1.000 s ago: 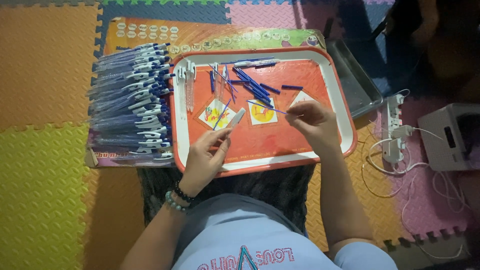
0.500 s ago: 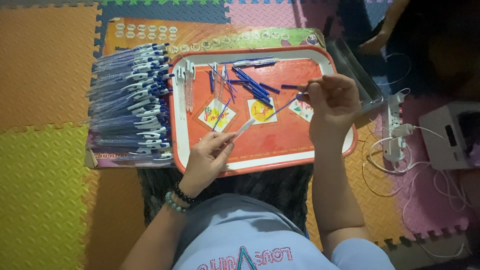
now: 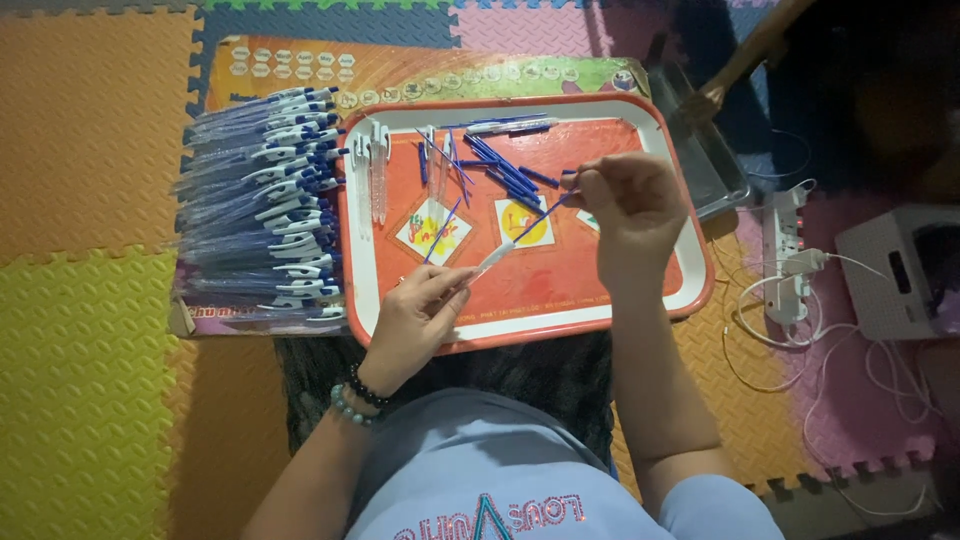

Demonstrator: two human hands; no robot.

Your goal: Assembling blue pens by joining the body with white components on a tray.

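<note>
Over the orange tray, which lies on a floor of coloured foam mats, the person's two hands meet around a single pen. The left hand has its grip pinched shut on a clear pen barrel, held slanting up toward the right. The right hand has its fingers clamped on the far end of a thin blue refill, whose lower end sits at, or just inside, the barrel's mouth; how deep it has gone cannot be told from here.

Judging by how things lie, the work looks well under way yet unfinished. Left of the tray, on a printed board, a large stack of finished blue-and-white pens lies in rows. On the tray itself, a loose heap of blue refills is spread near the top edge, a few clear barrels lie side by side at the left, and one more pen or barrel rests along the top rim. These unused parts suggest several more pens remain to be put together.

At the right, off the tray, a white power strip with cables and a grey box sit on the pink mat.
</note>
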